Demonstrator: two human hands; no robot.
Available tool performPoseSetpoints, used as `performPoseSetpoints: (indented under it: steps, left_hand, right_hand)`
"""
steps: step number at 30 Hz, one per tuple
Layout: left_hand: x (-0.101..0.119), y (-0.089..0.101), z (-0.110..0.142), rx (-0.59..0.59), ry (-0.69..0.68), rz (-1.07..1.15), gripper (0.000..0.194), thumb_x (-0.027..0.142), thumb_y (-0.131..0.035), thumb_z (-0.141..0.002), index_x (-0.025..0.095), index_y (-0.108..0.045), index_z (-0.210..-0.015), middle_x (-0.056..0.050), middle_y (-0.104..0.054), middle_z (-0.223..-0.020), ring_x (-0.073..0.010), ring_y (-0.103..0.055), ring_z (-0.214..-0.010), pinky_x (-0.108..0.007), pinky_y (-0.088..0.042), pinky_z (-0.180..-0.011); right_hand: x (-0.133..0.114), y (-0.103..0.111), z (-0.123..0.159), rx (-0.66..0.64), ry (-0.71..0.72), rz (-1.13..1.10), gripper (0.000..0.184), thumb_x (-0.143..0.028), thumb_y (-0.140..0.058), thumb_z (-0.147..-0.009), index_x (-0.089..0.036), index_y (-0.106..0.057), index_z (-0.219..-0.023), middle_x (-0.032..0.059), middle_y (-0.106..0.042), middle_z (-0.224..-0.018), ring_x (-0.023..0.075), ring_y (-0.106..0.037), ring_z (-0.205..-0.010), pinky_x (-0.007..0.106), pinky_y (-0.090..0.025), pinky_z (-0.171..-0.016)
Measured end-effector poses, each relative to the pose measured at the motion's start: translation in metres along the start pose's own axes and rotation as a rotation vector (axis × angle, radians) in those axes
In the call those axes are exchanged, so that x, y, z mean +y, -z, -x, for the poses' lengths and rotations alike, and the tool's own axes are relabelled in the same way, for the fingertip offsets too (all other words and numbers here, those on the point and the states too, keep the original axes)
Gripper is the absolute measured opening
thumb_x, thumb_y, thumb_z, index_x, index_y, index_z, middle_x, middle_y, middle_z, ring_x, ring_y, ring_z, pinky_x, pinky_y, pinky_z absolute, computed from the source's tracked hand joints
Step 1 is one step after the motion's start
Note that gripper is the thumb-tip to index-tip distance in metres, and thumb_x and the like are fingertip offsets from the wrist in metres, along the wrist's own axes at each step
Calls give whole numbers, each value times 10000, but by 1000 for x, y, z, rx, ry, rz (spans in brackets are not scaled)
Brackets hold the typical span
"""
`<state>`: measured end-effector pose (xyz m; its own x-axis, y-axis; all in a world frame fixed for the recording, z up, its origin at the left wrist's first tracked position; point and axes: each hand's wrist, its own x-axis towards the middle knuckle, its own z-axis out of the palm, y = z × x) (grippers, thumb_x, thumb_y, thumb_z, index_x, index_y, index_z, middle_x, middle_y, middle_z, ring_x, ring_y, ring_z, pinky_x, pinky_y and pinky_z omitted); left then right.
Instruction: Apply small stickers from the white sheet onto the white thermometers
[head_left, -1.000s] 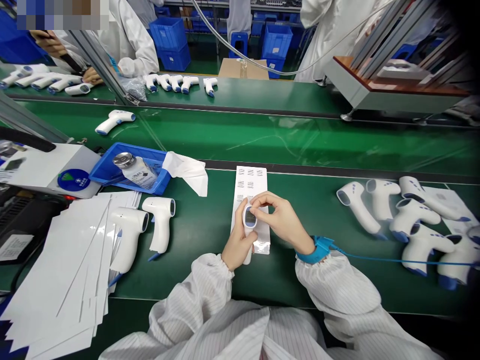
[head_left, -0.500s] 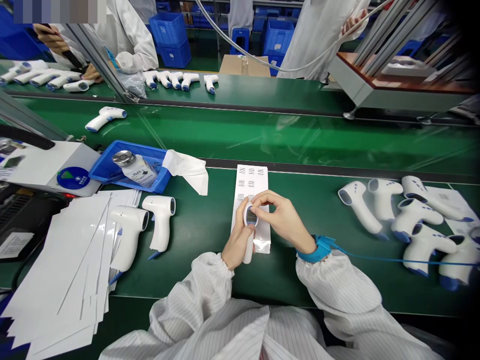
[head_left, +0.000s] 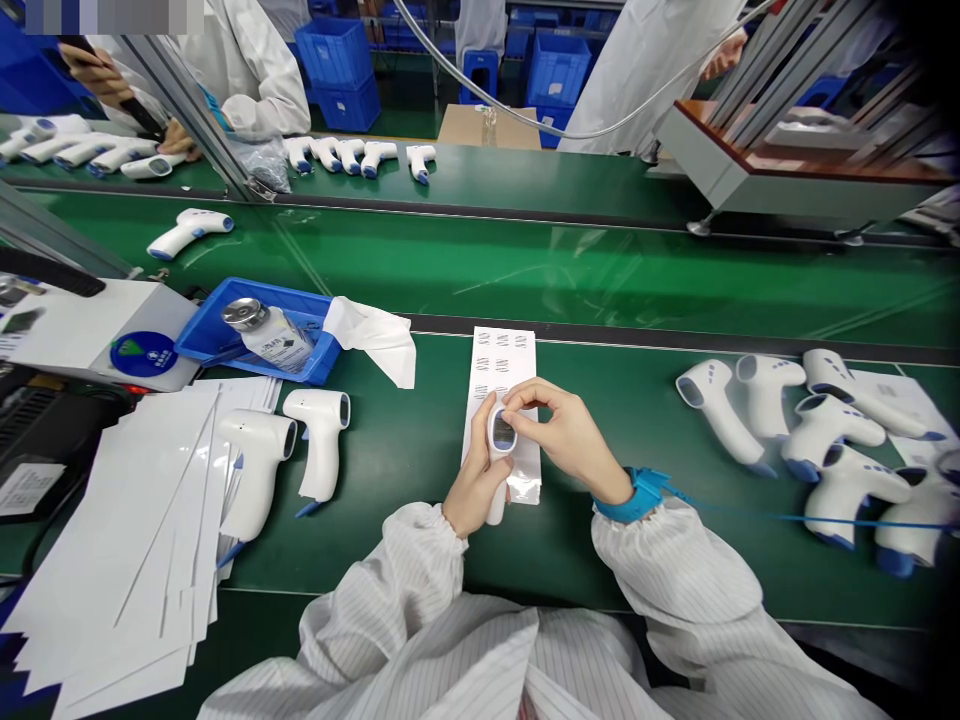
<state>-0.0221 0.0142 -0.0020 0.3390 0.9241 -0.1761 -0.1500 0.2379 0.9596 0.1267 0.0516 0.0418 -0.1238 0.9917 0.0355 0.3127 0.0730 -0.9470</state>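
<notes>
My left hand [head_left: 474, 482] is wrapped round a white forehead thermometer [head_left: 496, 507], its dark screen [head_left: 502, 431] facing up. The thumb lies on the body just below the screen. At the screen's upper edge the fingertips of my right hand [head_left: 562, 428] are pinched together. Whatever is between them is too small or hidden to make out. Beneath both hands lies a white label sheet [head_left: 501, 352] with rows of small dark print. A blue wrist strap [head_left: 634, 496] with a cord circles my right wrist.
Two thermometers [head_left: 322, 445] stand at left beside stacked white paper sheets [head_left: 112, 520]. Several more thermometers [head_left: 855, 490] lie at right. A blue tray [head_left: 217, 300] holds a bottle [head_left: 274, 340]; a white cloth [head_left: 375, 335] hangs over its edge. Across the green conveyor [head_left: 465, 260] sits a co-worker [head_left: 262, 70].
A thermometer on the conveyor has shifted a little to the left. My left thumb has moved slightly; both hands otherwise stay at the screen. A co-worker's hand at back right has lowered.
</notes>
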Motion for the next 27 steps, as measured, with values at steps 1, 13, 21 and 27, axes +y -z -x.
performPoseSetpoints:
  steps: [1,13,21,27]
  left_hand:
    - [0,0,0,1,1,0,767,216,-512,-847,287,-167,-1529,-66,-389,-1498,-328,-345,-1392,-497,-376,-1100]
    - [10,-2,1,-37,153,74,774,318,-465,-888,339,-51,-1541,-96,-574,-1192,-180,-603,-679,-338,-533,-580]
    - [5,-4,-1,20,183,96,686,304,-384,-937,331,-63,-1543,19,-485,-663,-111,-446,-459,-245,-452,-436]
    - [7,-5,-1,27,194,75,698,336,-394,-934,332,-53,-1543,22,-462,-651,-121,-429,-448,-263,-440,-434]
  right_hand:
    - [0,0,0,0,-2,-2,50,-230,-650,-795,-216,-657,-747,29,-675,-918,189,-635,-893,343,-489,-834]
    - [-3,0,0,2,-1,13,70,-250,-646,-793,-219,-647,-730,33,-679,-919,196,-637,-901,354,-494,-839]
    - [-2,0,0,6,-9,4,60,-227,-650,-779,-216,-650,-720,31,-678,-905,191,-638,-881,348,-494,-827]
    - [0,-2,-2,19,-13,2,61,-212,-642,-774,-211,-647,-713,30,-676,-908,182,-639,-855,337,-499,-806]
